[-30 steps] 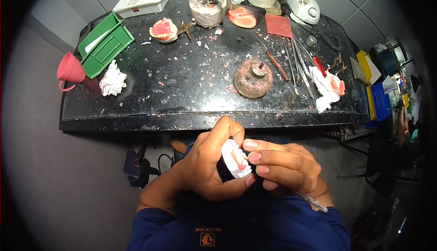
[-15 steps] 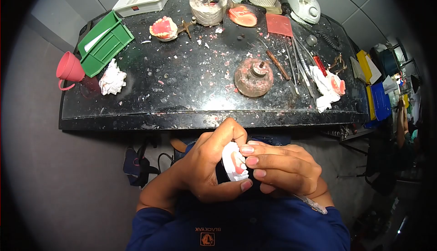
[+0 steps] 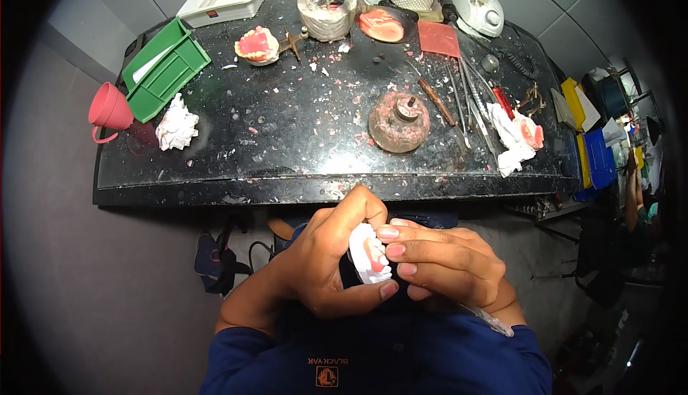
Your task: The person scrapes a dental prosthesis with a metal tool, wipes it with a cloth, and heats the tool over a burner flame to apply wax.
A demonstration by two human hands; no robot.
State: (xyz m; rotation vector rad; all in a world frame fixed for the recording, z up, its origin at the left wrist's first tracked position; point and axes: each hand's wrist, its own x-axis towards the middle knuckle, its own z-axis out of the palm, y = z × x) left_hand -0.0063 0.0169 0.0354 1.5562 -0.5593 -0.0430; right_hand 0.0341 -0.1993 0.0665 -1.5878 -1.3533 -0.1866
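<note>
My left hand (image 3: pixel 331 259) is curled around a white plaster dental model (image 3: pixel 365 253), its thumb along the near edge and its index finger bent over the far edge. Pink wax (image 3: pixel 375 254) covers part of the model's inner side, beside white teeth. From the right, my right hand (image 3: pixel 451 262) closes in with its fingers held together, the fingertips pressed at the tooth row. Those fingers hide part of the model; whether a small piece lies under them cannot be seen. Both hands are in front of the bench's near edge, above my lap.
On the black bench (image 3: pixel 301 137), strewn with wax scraps, stands a spirit burner (image 3: pixel 399 122). Right of it lie a wooden-handled wax knife (image 3: pixel 437 102), metal instruments and tissue (image 3: pixel 514 140). Another dental model (image 3: pixel 258 45), a green tray (image 3: pixel 168 70) and a pink cup (image 3: pixel 110 105) are leftward.
The fingertips of my right hand have shifted very slightly on the tooth row. My left hand and the model stay almost still.
</note>
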